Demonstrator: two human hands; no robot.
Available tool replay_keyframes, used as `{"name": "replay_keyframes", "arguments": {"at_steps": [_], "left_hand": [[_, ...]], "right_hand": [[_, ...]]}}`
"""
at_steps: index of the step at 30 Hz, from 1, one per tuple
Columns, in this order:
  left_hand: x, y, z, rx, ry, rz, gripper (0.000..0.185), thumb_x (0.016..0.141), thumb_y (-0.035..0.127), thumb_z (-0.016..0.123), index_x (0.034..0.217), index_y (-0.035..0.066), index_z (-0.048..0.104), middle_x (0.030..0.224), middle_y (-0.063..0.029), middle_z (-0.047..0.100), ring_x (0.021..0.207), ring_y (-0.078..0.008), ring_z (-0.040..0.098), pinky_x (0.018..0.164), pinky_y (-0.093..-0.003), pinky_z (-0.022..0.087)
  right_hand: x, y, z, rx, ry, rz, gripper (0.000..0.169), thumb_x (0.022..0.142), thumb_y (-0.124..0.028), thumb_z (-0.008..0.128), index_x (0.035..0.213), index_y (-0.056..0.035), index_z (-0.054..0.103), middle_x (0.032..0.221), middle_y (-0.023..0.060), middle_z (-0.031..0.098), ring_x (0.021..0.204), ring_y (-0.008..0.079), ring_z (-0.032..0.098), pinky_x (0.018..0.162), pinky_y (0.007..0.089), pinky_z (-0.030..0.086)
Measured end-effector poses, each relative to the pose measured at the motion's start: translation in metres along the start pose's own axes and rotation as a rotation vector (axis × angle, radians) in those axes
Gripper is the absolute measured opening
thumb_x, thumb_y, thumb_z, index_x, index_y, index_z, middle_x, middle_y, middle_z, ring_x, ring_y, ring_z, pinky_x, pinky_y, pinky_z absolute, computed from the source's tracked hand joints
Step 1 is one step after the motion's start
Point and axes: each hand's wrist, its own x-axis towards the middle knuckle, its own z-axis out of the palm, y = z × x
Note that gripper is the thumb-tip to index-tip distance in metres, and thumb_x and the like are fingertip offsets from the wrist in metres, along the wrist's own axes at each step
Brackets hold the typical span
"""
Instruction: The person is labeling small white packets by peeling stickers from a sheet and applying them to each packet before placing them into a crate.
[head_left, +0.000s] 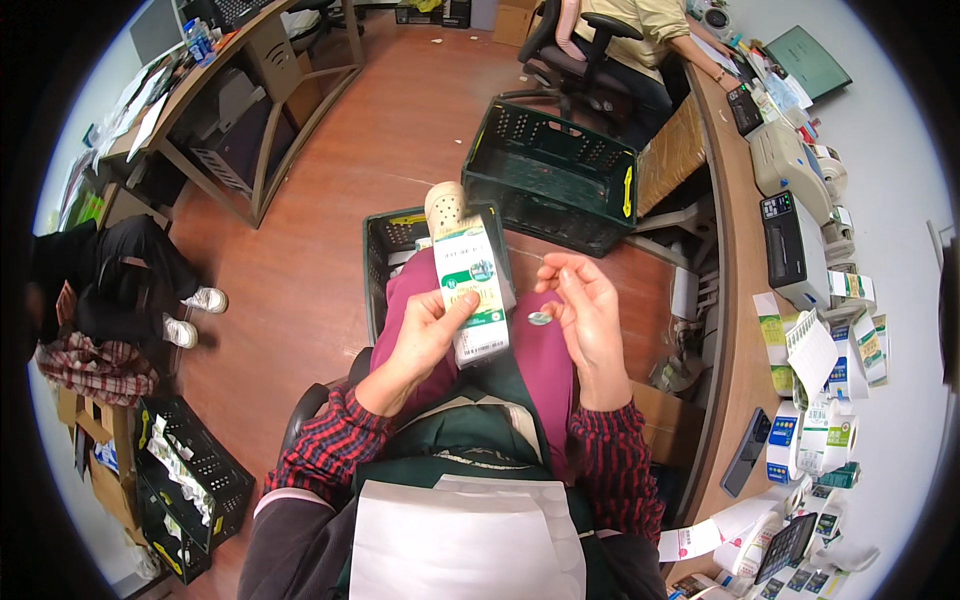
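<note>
My left hand (426, 330) grips a flat printed package (477, 279) in white, green and yellow, thumb across its front. The package bears writing, a barcode and a round emblem. To its right, my right hand (583, 311) is raised with its fingers curled, apart from the package. A small round sticker (539, 319) is at one of its lower fingertips. White sheets (465, 540) with faint round outlines lie against the front of my dark green apron (480, 431). Beyond the package, a dark green plastic crate (369, 279) stands at my knees with white packages inside.
A larger green crate (551, 176) stands ahead on the floor. Along the right, a wooden desk (720, 300) carries label printers (793, 247), label rolls (814, 435) and a phone (746, 452). One person (637, 45) sits at this desk, another (112, 270) at left. Stacked crates (191, 472) stand lower left.
</note>
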Motion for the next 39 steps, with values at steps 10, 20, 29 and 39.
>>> {"name": "replay_keyframes", "arguments": {"at_steps": [10,20,29,39], "left_hand": [[-0.001,0.004,0.008,-0.006,0.026,0.0,0.024,0.096,0.017,0.058,0.106,-0.004,0.065,0.095,-0.0069,0.069,0.081,-0.0084,0.064,0.07,-0.0229,0.052],[-0.01,0.013,0.014,0.03,0.001,-0.029,0.021,0.086,0.007,0.069,0.105,-0.001,0.066,0.094,-0.0051,0.069,0.079,-0.009,0.064,0.069,-0.0239,0.052],[0.004,0.011,0.012,-0.242,0.093,-0.034,0.017,0.087,0.009,0.068,0.101,0.0,0.065,0.09,-0.0038,0.068,0.077,-0.0105,0.064,0.068,-0.0245,0.051],[-0.047,0.068,0.005,-0.001,-0.33,0.282,0.096,0.085,0.059,0.058,0.149,0.001,0.016,0.141,-0.0291,0.037,0.129,-0.0417,0.041,0.103,-0.0531,0.036]], "right_hand": [[-0.011,0.013,0.022,-0.104,-0.125,-0.035,0.019,0.098,-0.008,0.047,0.111,0.0018,0.056,0.099,0.0083,0.06,0.09,0.0124,0.06,0.075,0.0269,0.056],[-0.019,0.013,0.031,-0.246,-0.15,-0.286,0.019,0.094,-0.004,0.053,0.111,0.003,0.055,0.105,0.0089,0.061,0.101,0.0157,0.059,0.084,0.0283,0.051],[-0.071,0.067,-0.035,-0.621,-0.484,0.314,0.03,0.088,-0.013,0.067,0.111,0.0044,0.06,0.093,0.0045,0.067,0.081,0.0087,0.06,0.073,0.0258,0.05],[-0.12,0.107,-0.125,-0.588,0.036,0.374,0.025,0.088,-0.019,0.067,0.094,0.0051,0.064,0.079,0.0054,0.067,0.071,0.0075,0.06,0.061,0.0259,0.049]]}}
